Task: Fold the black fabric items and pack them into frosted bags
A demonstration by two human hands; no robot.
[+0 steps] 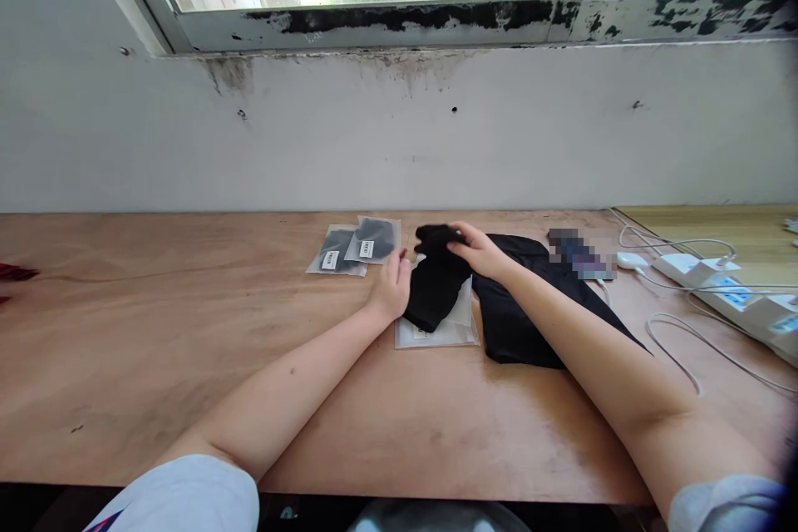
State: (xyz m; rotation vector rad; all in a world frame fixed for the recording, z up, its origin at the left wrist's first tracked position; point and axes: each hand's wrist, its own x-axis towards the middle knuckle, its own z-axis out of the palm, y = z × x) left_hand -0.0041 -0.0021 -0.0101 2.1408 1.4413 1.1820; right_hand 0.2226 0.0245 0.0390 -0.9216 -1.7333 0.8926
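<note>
A piece of soft black fabric (437, 289), bunched and uneven along its top, is between my two hands; its exact kind is unclear. My right hand (479, 253) pinches its upper right part between thumb and fingers. At its left edge, my left hand (391, 286) has its fingers drawn together against the cloth. Underneath lies a clear plastic bag (462, 326), partly covered, with a bit of white label showing. A larger black cloth (520, 316) is spread flat to the right, beneath my right forearm.
Two clear packets with dark contents and white labels, a front packet (340, 253) and a rear packet (376, 238), overlap on the wooden table (187, 332). To the right are a blurred phone-like object (577, 253), white cables and a power strip (736, 291). A wall stands behind.
</note>
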